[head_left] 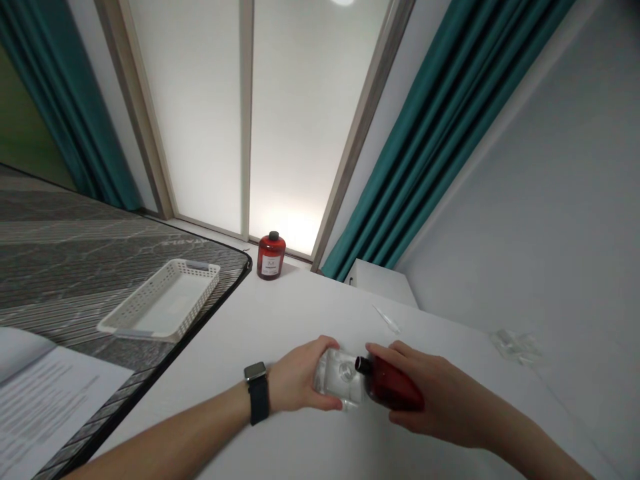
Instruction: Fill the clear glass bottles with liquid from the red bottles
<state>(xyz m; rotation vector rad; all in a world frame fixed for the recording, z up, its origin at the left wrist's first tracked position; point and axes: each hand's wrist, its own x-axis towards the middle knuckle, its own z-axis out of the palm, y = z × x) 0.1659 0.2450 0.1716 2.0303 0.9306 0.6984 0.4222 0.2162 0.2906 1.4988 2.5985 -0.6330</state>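
A person's left hand (300,380) curls its fingers around a clear bottle (330,381) at the near side of a white table (300,313), while the right hand (425,390) clasps a red bottle (395,387), tipped with its dark mouth toward the clear one. A tilt too steep or off line could spill any liquid onto the table; a loose left grip could let the clear bottle slip. What either contains cannot be told. Far left, a capped red bottle (271,257) stands near a white basket (175,303).
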